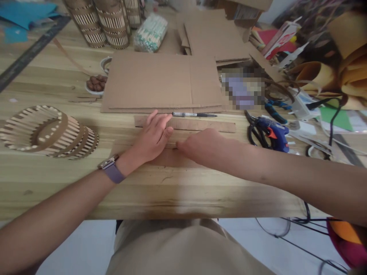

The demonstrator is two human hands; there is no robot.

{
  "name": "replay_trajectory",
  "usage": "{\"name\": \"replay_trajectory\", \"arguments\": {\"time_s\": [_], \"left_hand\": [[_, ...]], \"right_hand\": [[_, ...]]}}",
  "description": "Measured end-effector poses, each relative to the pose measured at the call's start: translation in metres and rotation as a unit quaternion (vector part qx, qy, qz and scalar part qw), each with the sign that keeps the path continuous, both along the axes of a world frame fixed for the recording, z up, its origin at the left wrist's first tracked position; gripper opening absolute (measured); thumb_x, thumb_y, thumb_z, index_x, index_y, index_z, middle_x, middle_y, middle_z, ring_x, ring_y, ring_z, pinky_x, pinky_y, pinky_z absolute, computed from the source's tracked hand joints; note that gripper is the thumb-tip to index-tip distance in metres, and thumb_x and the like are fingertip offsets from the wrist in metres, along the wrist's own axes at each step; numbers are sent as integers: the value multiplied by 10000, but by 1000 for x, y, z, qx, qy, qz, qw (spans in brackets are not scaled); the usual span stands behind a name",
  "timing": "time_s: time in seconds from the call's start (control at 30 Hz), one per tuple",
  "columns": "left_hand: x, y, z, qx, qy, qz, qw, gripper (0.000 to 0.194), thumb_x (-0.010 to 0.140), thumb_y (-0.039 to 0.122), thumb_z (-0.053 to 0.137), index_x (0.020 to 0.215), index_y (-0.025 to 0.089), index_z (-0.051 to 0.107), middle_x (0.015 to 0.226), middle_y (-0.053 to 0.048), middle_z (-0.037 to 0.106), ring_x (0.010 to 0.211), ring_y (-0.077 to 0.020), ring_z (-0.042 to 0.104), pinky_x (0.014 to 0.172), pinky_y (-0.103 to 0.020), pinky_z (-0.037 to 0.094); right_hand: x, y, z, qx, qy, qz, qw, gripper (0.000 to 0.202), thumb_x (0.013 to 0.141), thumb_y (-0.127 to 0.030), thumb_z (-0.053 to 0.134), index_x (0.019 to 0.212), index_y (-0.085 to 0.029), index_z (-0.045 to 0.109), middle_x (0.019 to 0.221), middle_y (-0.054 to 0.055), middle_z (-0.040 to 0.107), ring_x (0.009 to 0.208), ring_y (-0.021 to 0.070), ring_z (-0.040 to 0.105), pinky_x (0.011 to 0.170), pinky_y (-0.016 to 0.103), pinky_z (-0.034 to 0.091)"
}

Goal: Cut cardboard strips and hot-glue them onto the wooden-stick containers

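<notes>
My left hand (pixel 151 138) lies with fingers stretched out on a piece of brown cardboard (pixel 168 159) on the wooden table. Its fingertips reach over a narrow cardboard strip (pixel 209 125). Close on its right, my right hand (pixel 202 147) is closed, its fingertips down at the same cardboard piece. A small dark bit shows at those fingertips, but what they hold is hidden. Just beyond both hands, a pen (pixel 195 114) lies between the narrow strip and a large cardboard sheet (pixel 149 80).
A stick-and-cardboard basket (pixel 69 131) lies on its side at left. Behind stand similar cylinders (pixel 113 26), a bag of sticks (pixel 151 32) and a bowl of brown balls (pixel 96 84). At right are scissors (pixel 259 133), a blue glue gun (pixel 279 133) and cables.
</notes>
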State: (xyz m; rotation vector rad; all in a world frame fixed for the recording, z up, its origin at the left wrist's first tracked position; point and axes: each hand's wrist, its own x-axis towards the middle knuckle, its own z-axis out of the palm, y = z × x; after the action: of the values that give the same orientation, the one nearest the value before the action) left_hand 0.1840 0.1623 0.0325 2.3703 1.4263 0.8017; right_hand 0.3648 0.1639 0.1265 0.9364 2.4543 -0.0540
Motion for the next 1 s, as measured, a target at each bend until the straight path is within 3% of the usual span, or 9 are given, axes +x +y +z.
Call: {"name": "replay_trajectory", "arguments": {"time_s": [0.2, 0.33, 0.47, 0.57, 0.73, 0.83, 0.9, 1.0], "left_hand": [[-1, -1, -1, -5, -4, 5, 1000, 802, 1017, 642, 23, 1439, 120, 463, 1444, -163, 554, 1462, -284, 366, 1253, -540, 217], [-2, -1, -2, -12, -1, 6, 1000, 825, 1011, 659, 41, 1439, 96, 466, 1439, -173, 549, 1476, -320, 329, 1250, -544, 222], [-2, 0, -4, 2, 1, 1, 1000, 810, 1020, 643, 59, 1425, 80, 477, 1406, -184, 571, 1447, -324, 370, 1248, -556, 218], [-2, 3, -6, 12, -3, -11, 1000, 727, 1040, 612, 110, 1425, 117, 479, 1404, -165, 577, 1435, -308, 388, 1240, -573, 228], [-6, -3, 2, 71, 19, -25, 997, 547, 1061, 527, 285, 1313, 148, 588, 1369, -143, 606, 1407, -320, 417, 1190, -571, 331], [-15, -21, 15, 81, 104, -76, 988, 468, 1049, 462, 395, 1259, 119, 633, 1318, -152, 639, 1375, -337, 446, 1160, -557, 379], [-23, -36, 22, 70, 175, -75, 979, 438, 1008, 454, 505, 1229, 108, 656, 1304, -163, 645, 1374, -384, 428, 1135, -584, 395], [-33, -51, 29, 43, 242, -53, 968, 426, 931, 380, 655, 1260, 110, 643, 1266, -161, 659, 1298, -389, 485, 1088, -577, 435]], "right_hand": [[60, -5, 2, 4, -70, 13, 997, 366, 858, 14, 473, 1100, -196, 651, 733, 50, 698, 606, 179, 645, 464, 291, 221], [111, -8, -8, 62, -82, 3, 995, 510, 851, 48, 383, 1212, -211, 635, 760, 63, 707, 553, 191, 598, 481, 306, 195], [145, -5, -10, 28, -88, -61, 994, 322, 970, -177, 426, 1175, -260, 660, 777, 45, 712, 567, 215, 609, 478, 295, 206], [146, -4, -9, 58, -54, -106, 991, 305, 1023, -351, 400, 1108, -231, 668, 871, 68, 717, 621, 214, 631, 486, 282, 241], [125, -7, -30, 185, -13, -108, 977, 391, 1046, -334, 354, 1294, -148, 591, 1063, 172, 684, 851, 271, 668, 528, 276, 316], [120, -10, -43, 221, 28, -91, 971, 400, 1031, -279, 399, 1334, -97, 584, 1097, 214, 682, 989, 327, 642, 660, 347, 440], [118, -12, -45, 244, 79, -79, 963, 389, 1022, -286, 431, 1300, -81, 612, 1172, 235, 666, 1067, 353, 608, 794, 416, 467], [106, -19, -45, 192, 177, -54, 964, 402, 1004, -388, 506, 1280, -121, 627, 1203, 202, 660, 1110, 347, 577, 882, 447, 458]]}}
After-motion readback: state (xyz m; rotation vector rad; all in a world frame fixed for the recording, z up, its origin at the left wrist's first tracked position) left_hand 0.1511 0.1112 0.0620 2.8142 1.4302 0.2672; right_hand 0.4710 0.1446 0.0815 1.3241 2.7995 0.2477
